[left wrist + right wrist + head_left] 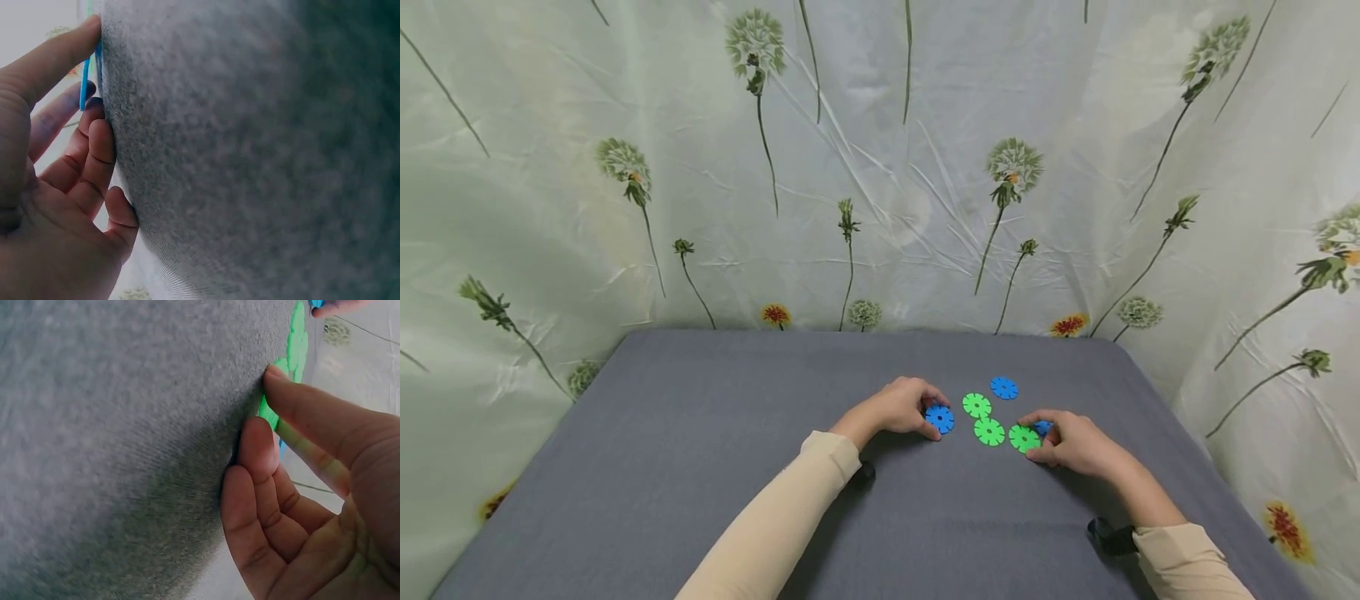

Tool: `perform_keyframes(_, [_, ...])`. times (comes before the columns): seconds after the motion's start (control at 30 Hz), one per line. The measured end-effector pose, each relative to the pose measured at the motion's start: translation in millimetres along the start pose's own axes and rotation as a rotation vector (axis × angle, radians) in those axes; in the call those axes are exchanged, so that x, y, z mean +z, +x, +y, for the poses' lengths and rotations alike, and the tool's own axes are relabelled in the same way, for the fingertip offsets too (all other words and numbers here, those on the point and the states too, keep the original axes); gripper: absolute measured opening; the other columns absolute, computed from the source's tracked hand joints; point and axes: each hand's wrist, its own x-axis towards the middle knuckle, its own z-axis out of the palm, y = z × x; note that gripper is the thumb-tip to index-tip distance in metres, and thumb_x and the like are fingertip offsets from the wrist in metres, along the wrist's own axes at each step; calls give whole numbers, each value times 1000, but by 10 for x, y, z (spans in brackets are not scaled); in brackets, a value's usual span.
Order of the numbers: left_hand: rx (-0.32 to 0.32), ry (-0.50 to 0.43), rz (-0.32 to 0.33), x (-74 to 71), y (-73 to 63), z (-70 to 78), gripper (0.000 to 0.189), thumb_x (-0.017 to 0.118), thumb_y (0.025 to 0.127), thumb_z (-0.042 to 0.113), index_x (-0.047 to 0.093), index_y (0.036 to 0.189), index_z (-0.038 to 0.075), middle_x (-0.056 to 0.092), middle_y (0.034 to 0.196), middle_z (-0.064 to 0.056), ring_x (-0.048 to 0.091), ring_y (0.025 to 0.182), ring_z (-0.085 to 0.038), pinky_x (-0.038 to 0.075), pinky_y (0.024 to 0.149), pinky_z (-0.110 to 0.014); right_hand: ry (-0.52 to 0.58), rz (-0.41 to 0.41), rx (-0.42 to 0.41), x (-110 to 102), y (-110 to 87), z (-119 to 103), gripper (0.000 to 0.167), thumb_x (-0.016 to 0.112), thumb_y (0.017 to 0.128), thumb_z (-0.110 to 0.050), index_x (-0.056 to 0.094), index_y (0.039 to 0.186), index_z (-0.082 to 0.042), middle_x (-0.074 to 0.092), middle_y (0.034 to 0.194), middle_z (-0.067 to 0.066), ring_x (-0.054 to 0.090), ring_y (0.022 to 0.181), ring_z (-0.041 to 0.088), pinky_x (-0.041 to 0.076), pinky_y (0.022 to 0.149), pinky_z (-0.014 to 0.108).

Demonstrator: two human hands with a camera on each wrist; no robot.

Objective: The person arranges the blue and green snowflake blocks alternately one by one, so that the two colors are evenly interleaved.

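My left hand (904,406) pinches a blue notched disc (940,419) by its edges, thumb on the near side and a finger on the far side. In the left wrist view the blue disc (84,84) shows edge-on, beside the cloth. Across from it, my right hand (1072,443) grips a green notched disc (1024,438) between thumb and index finger, close to the table. Another blue disc (1042,427) is partly hidden behind the right fingers. Between the hands lie two green discs (988,432) touching each other, with a blue disc (1003,388) farther back.
A grey cloth (700,467) covers the table. Behind and around it hangs a pale curtain (917,208) printed with dandelions. Dark wrist-worn devices (1112,537) sit under the forearms near the cuffs.
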Motion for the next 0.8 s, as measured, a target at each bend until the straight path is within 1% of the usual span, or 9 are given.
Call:
perform_keyframes(0.13, [32, 47, -7, 0, 8, -31, 51, 92, 88, 32, 77, 135, 20, 74, 120, -1, 67, 106, -13, 56, 95, -31, -21, -1, -5, 15, 14, -12, 49, 86, 93, -19, 70, 137, -7, 62, 70, 1, 54, 62, 15, 43, 58, 28])
perform_keyframes(0.17, [40, 53, -8, -8, 5, -44, 51, 92, 88, 33, 77, 135, 19, 74, 120, -1, 67, 106, -12, 57, 95, -30, -30, -2, -13, 18, 18, -9, 49, 86, 93, -18, 69, 137, -6, 62, 70, 1, 54, 62, 15, 43, 58, 29])
perform_keyframes(0.23, [50, 53, -6, -46, -12, -75, 51, 91, 88, 34, 77, 134, 18, 75, 122, -1, 68, 107, -13, 57, 96, -30, -30, 0, -4, 24, 23, -15, 47, 86, 93, -18, 70, 136, -7, 62, 69, 1, 54, 62, 15, 43, 58, 28])
perform_keyframes(0.3, [54, 40, 5, -123, -49, -125, 51, 91, 88, 34, 77, 134, 17, 75, 122, -2, 68, 107, -13, 57, 95, -31, -30, 1, -4, 31, 29, -16, 47, 86, 93, -18, 70, 136, -7, 61, 68, 0, 54, 62, 16, 42, 58, 28])
perform_keyframes(0.4, [30, 3, 51, -308, -158, -239, 49, 90, 89, 32, 77, 134, 17, 74, 119, -3, 67, 101, -14, 57, 91, -33, -30, 6, -3, 39, 34, -19, 46, 86, 93, -18, 70, 135, -7, 61, 68, 0, 54, 63, 16, 42, 58, 28])
perform_keyframes(0.5, [-3, -32, 116, -510, -300, -433, 49, 89, 89, 32, 77, 134, 16, 73, 116, -4, 65, 95, -14, 56, 87, -34, -43, 11, -9, 41, 33, -23, 46, 86, 93, -18, 70, 135, -7, 62, 69, 0, 55, 63, 17, 43, 58, 30])
perform_keyframes(0.6, [-49, -48, 171, -684, -477, -678, 51, 88, 90, 33, 75, 136, 15, 73, 118, -6, 65, 95, -15, 57, 87, -37, -53, 15, -8, 39, 30, -27, 46, 86, 93, -18, 70, 134, -7, 62, 69, 1, 55, 63, 17, 43, 59, 31])
perform_keyframes(0.7, [-114, -39, 202, -815, -681, -923, 52, 86, 92, 33, 74, 138, 12, 73, 119, -9, 65, 97, -19, 56, 88, -40, -57, 14, -9, 36, 24, -25, 45, 86, 93, -18, 70, 134, -7, 62, 69, 1, 55, 64, 16, 43, 60, 31])
perform_keyframes(0.8, [-173, -39, 219, -907, -867, -1144, 52, 85, 93, 32, 73, 139, 10, 73, 116, -10, 63, 93, -19, 54, 84, -38, -63, 14, -9, 29, 12, -27, 46, 86, 93, -18, 70, 134, -7, 61, 69, 1, 55, 64, 16, 42, 60, 30])
